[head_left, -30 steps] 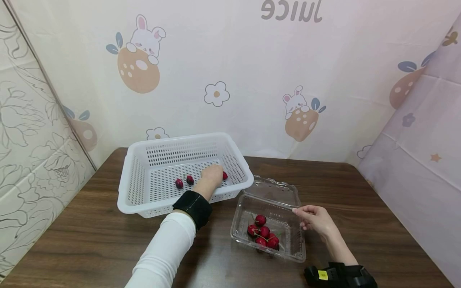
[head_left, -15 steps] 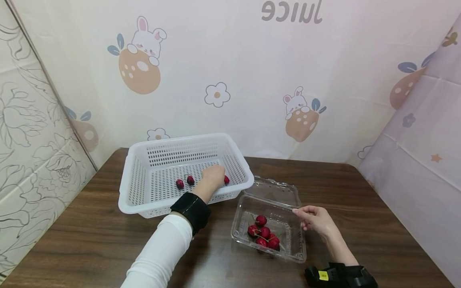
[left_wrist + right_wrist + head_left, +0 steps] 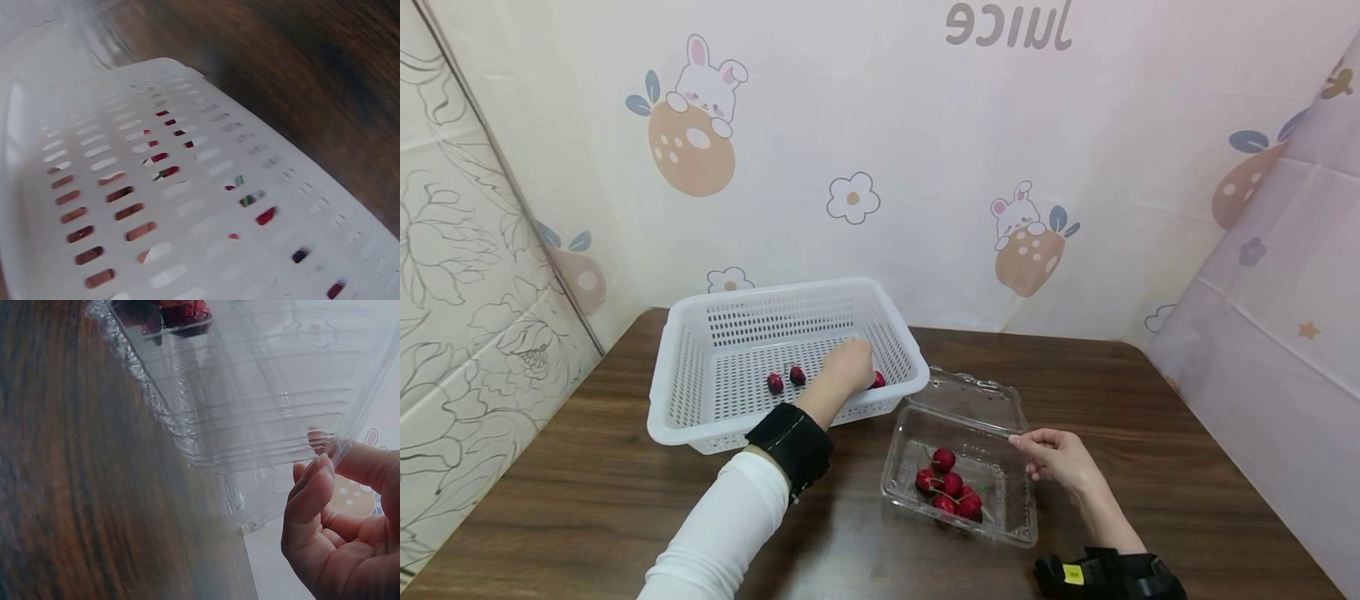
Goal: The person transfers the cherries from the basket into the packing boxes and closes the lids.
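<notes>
My left hand (image 3: pixel 848 364) reaches down into the white plastic basket (image 3: pixel 688 425), beside a red cherry (image 3: pixel 877 380). Its fingertips are hidden in the head view. Through the slots of the basket wall (image 3: pixel 206 219) the left wrist view shows skin and bits of red cherry (image 3: pixel 169 171) with green stem; I cannot tell whether the fingers grip one. Two more cherries (image 3: pixel 786 379) lie on the basket floor. My right hand (image 3: pixel 1063 460) pinches the right rim of the clear plastic clamshell box (image 3: pixel 250 419) between thumb and fingers. Several cherries (image 3: pixel 951 483) with stems lie inside it.
The box's lid (image 3: pixel 973 398) is folded back behind it, close to the basket's right corner. Both containers are on the dark wooden table (image 3: pixel 602 500). A patterned curtain (image 3: pixel 917 100) hangs behind the table's back edge.
My left hand has shifted slightly right inside the basket, and the cherry beside it now sits a little further right and lower. The right hand and the box stay put.
</notes>
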### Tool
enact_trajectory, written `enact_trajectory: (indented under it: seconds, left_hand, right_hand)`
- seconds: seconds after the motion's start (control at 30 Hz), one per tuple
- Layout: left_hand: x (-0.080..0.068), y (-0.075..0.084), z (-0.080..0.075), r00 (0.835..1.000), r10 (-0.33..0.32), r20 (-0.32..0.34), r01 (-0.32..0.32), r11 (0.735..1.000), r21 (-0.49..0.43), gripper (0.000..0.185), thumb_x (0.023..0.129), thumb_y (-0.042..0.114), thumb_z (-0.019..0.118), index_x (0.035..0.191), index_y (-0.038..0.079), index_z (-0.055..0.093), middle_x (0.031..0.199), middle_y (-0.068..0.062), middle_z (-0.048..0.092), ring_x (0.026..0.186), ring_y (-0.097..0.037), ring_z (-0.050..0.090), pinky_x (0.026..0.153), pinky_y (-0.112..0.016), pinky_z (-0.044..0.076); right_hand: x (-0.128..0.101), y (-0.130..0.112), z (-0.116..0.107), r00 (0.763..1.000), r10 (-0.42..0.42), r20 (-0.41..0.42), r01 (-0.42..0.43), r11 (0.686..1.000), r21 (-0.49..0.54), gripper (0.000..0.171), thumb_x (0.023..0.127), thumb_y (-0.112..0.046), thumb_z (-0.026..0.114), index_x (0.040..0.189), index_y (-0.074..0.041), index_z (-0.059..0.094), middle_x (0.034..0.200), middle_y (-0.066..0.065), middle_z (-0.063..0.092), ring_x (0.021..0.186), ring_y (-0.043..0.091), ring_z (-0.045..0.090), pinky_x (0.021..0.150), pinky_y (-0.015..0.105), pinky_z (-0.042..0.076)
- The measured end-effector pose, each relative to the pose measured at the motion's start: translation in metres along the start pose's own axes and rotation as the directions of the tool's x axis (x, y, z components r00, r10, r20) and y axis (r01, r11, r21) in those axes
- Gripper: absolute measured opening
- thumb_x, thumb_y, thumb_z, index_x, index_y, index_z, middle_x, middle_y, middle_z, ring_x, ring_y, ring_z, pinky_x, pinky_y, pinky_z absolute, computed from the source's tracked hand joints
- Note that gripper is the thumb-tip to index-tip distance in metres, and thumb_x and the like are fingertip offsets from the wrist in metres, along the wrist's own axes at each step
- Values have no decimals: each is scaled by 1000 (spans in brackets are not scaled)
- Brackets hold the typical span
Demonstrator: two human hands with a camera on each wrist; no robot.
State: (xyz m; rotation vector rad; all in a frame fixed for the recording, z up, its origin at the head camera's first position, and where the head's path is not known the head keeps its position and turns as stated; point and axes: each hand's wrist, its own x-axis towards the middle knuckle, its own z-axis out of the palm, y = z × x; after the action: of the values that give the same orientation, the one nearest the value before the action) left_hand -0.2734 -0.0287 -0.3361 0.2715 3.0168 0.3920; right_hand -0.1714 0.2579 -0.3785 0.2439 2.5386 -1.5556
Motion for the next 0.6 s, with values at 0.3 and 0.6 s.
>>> enact_trajectory:
  seconds: [0.3,0.6]
  left_hand:
    - [-9,9,-14,999,23,-48,-26,998,-56,9,76,11,61,82,4,61,71,-6,56,59,-17,52,49,-26,40]
    - [-17,13,-27,996,43,-83,-49,996,-78,15,77,12,60,87,1,60,72,-7,56,56,-17,52,46,-26,40]
  right_hand:
    - [0,1,0,1000,-6,2,6,1000,3,39,83,-28,60,96,9,56,65,2,52,56,13,51,54,28,48]
    - [2,2,1,1000,-1,-2,1,1000,8,39,83,-28,61,95,9,56,64,2,52,55,13,51,53,28,48]
